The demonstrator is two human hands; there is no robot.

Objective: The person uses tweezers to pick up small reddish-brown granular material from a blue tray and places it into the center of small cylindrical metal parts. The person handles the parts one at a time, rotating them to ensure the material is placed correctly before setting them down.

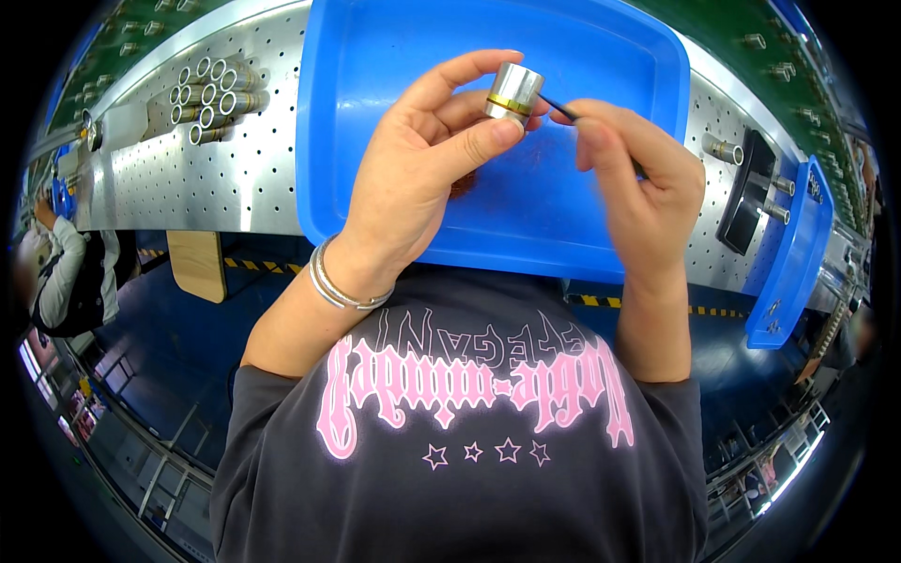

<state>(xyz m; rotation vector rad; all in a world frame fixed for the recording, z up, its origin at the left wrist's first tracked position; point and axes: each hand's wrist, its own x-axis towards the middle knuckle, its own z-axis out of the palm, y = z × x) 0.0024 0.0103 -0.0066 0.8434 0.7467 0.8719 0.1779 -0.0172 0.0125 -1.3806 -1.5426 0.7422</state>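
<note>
My left hand (441,141) grips a short silver metal cylinder (515,86) with a yellowish band round its lower part, held between thumb and fingers above a large blue tray (324,188). In my right hand (638,169) is a thin dark pointed tool (561,110), pinched between thumb and forefinger. Its tip reaches to the cylinder's right side; whether it touches the metal I cannot tell. Most of the tool is hidden by my fingers. Behind my left hand, a reddish-brown patch (462,184) shows on the tray floor.
Several similar metal cylinders (218,94) are grouped on the perforated metal table (267,174) at left. To the right lie one cylinder (723,148), a black flat object (748,192) and a smaller blue tray (798,249). A person (80,267) is at far left, near a wooden stool (197,266).
</note>
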